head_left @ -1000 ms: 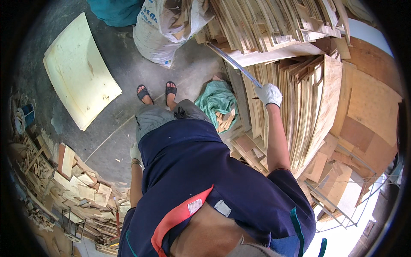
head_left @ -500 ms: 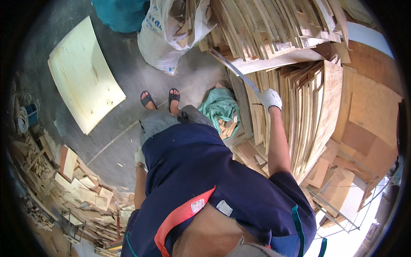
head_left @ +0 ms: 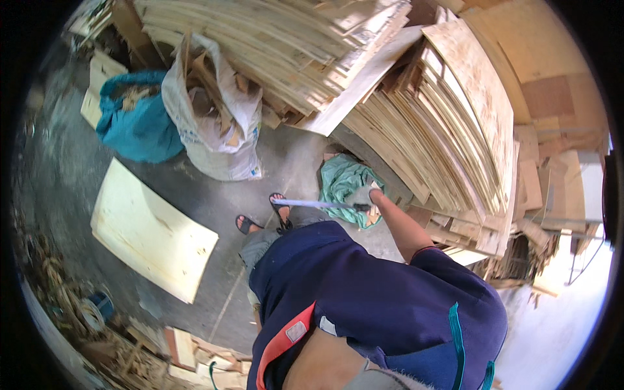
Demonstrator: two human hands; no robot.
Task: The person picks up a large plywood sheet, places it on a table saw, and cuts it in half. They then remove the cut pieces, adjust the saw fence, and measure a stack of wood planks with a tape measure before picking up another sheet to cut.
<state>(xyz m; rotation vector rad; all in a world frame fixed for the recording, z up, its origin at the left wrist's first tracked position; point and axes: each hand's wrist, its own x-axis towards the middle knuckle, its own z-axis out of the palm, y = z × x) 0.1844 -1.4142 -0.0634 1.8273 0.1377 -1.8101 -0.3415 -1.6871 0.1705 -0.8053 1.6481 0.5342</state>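
Note:
My right hand [head_left: 361,196], in a pale glove, is closed around a long silver measuring strip [head_left: 305,205] with a dark piece at the gripped end. The strip crosses my legs just above my sandalled feet. Behind the hand lies a green sack [head_left: 338,175] of wood offcuts. Stacked plywood sheets [head_left: 435,130] stand just beyond it to the right. My left hand [head_left: 253,298] is mostly hidden beside my body, and its fingers cannot be made out.
A pale board [head_left: 153,227] lies on the concrete floor [head_left: 273,162] at left. A teal sack [head_left: 133,133] and white sack [head_left: 214,156] stand before another plywood stack [head_left: 286,52]. Wood scraps [head_left: 195,361] and a blue-rimmed container [head_left: 97,309] are at lower left.
My right hand has moved down and inward, swinging the strip from the plywood to across my legs. The view has turned, bringing more of the sacks and upper stack into sight.

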